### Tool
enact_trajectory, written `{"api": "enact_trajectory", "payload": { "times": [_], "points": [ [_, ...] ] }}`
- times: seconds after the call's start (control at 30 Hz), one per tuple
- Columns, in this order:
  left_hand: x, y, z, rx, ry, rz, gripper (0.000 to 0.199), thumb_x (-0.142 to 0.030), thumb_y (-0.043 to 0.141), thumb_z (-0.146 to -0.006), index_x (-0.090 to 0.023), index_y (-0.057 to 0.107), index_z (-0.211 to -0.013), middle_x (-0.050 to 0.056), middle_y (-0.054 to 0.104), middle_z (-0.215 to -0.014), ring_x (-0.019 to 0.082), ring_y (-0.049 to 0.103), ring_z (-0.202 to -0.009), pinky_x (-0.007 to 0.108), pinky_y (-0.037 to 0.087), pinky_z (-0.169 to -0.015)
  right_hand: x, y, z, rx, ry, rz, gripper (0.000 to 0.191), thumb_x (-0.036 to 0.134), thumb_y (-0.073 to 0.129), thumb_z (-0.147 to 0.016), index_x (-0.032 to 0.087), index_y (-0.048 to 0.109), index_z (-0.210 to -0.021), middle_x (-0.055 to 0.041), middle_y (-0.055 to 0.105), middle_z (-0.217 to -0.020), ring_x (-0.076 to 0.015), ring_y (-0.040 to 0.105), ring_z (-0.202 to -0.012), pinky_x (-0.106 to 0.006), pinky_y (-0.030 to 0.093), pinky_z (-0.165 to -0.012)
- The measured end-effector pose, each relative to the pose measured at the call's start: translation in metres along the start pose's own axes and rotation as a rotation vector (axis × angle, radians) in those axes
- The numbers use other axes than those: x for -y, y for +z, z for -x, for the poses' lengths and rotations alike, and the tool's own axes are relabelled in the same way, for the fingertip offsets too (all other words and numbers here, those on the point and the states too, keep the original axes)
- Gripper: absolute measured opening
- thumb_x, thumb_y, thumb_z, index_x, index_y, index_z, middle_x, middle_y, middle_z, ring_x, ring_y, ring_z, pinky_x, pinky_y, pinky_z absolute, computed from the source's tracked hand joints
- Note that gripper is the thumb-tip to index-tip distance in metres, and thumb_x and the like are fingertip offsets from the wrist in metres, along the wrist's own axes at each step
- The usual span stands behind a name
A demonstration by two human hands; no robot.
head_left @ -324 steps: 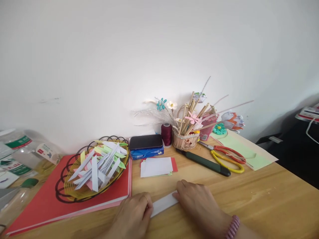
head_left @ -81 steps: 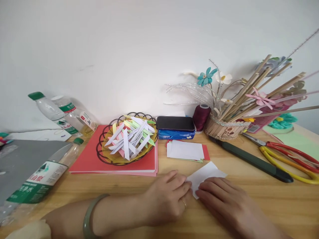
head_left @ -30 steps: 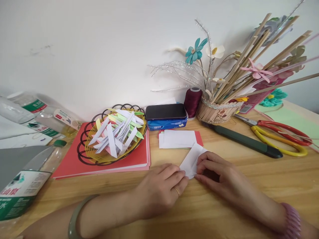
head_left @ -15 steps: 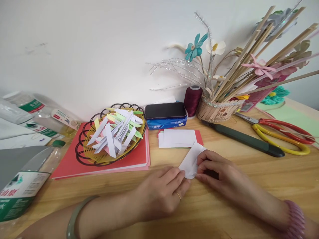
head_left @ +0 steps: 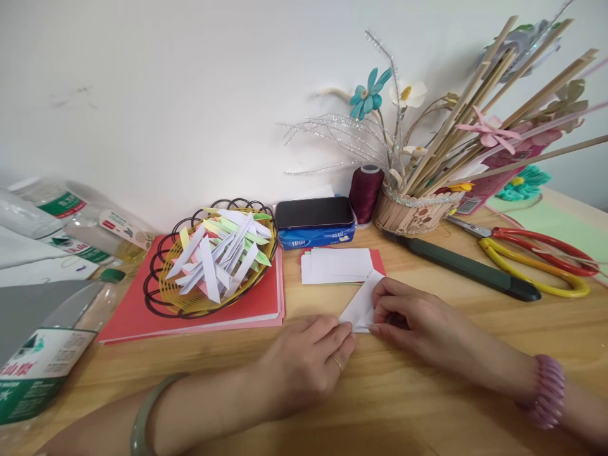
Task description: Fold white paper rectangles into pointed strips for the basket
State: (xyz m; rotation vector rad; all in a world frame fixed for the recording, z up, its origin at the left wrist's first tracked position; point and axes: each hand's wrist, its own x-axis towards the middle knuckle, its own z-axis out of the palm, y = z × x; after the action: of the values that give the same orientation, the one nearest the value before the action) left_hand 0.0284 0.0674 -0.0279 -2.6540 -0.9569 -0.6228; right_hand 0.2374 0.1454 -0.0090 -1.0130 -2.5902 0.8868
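Note:
A small piece of white paper [head_left: 360,306], folded to a slanted edge, lies low over the wooden table between my hands. My left hand [head_left: 308,358] has its fingers closed on the paper's lower left corner. On the right side, my right hand [head_left: 411,316] pinches the paper between thumb and curled fingers. Just behind it is a stack of white slips [head_left: 336,265] with red paper under it. To the left, a yellow basket [head_left: 171,292] with a dark looped rim holds several folded strips [head_left: 228,250] in white, green, yellow and pink.
Red sheets [head_left: 128,316] lie under the basket. Plastic bottles [head_left: 42,354] are at the left. A phone [head_left: 313,212] rests on a blue packet [head_left: 316,237], beside a maroon thread spool [head_left: 365,193]. Rightward are a flower-filled holder [head_left: 411,215], a dark green tool [head_left: 470,266] and scissors [head_left: 532,272].
The paper's lower edge now lies flatter and straighter, and its lower part shows a fold. Both hands have shifted slightly, still gripping the paper.

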Motion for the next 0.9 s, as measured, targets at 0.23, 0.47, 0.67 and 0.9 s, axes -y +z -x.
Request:
{"api": "enact_trajectory", "payload": {
  "times": [0.23, 0.47, 0.67, 0.9],
  "points": [
    [0.006, -0.003, -0.008, -0.099, -0.143, 0.105, 0.024, -0.013, 0.041, -0.092, -0.005, 0.059, -0.107, 0.010, 0.066, -0.089, 0.017, 0.061, -0.084, 0.028, 0.056, -0.071, 0.004, 0.002, 0.003, -0.021, 0.023, -0.223, 0.020, 0.032, 0.042, -0.090, 0.020, 0.049, -0.076, -0.0018, 0.056, -0.078, -0.0137, 0.051, -0.069, -0.026, 0.042, -0.063],
    [0.002, -0.006, -0.010, -0.257, -0.225, 0.202, 0.023, -0.016, 0.040, -0.093, -0.013, 0.062, -0.086, 0.003, 0.062, -0.065, 0.012, 0.058, -0.059, 0.020, 0.049, -0.054, 0.025, 0.014, 0.017, -0.050, 0.082, -0.596, 0.027, 0.046, 0.046, -0.088, 0.021, 0.052, -0.097, -0.0062, 0.063, -0.098, -0.0181, 0.059, -0.092, -0.031, 0.049, -0.079],
    [-0.004, -0.007, -0.013, -0.337, -0.276, 0.282, 0.014, -0.012, 0.048, -0.087, -0.014, 0.061, -0.083, 0.003, 0.059, -0.062, 0.014, 0.048, -0.058, 0.023, 0.041, -0.051, 0.035, 0.011, 0.024, 0.089, 0.031, -0.586, 0.044, 0.044, 0.037, -0.093, 0.020, 0.044, -0.130, -0.0094, 0.054, -0.127, -0.0195, 0.048, -0.120, -0.034, 0.039, -0.099],
    [-0.008, -0.003, -0.018, -0.365, -0.171, 0.340, 0.015, -0.011, 0.047, -0.090, -0.012, 0.059, -0.098, 0.006, 0.066, -0.074, 0.015, 0.052, -0.069, 0.025, 0.046, -0.059, 0.032, -0.005, 0.033, 0.000, 0.044, -0.485, 0.022, 0.026, 0.046, -0.089, 0.021, 0.061, -0.105, -0.0016, 0.065, -0.086, -0.0162, 0.060, -0.080, -0.028, 0.049, -0.073]
  ]
}}
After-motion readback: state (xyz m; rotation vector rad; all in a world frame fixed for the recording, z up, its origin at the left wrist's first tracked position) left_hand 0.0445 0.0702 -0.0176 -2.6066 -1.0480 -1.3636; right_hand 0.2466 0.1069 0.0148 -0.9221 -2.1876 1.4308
